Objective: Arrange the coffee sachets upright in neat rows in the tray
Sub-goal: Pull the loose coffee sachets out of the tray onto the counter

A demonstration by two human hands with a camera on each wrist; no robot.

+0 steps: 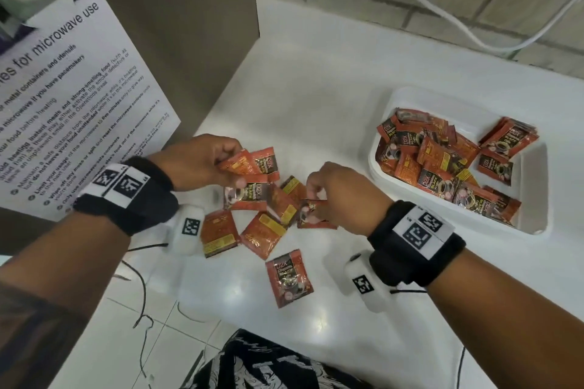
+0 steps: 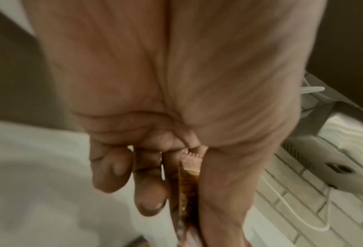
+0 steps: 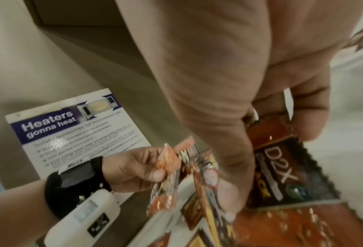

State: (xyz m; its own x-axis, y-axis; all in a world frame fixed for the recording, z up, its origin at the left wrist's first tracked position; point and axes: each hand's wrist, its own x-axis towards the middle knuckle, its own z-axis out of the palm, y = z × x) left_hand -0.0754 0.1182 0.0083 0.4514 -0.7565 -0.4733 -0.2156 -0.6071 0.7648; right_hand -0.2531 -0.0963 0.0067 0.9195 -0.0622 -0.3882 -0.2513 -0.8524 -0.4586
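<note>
a small fan of coffee sachets (image 1: 252, 164) is being pinched in the grip of the left hand (image 1: 202, 161). one sachet (image 1: 311, 211) is being pinched by the right hand (image 1: 338, 193) above loose sachets (image 1: 262, 234) on the white surface (image 1: 316, 79). more sachets are being kept jumbled in the white tray (image 1: 537, 167) to the right.

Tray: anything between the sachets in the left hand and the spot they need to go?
On the counter, nothing visible blocks the way from the left hand and its sachets to the tray. Inside, a jumbled pile of loose sachets covers most of the floor, leaving little room for upright rows.
</note>
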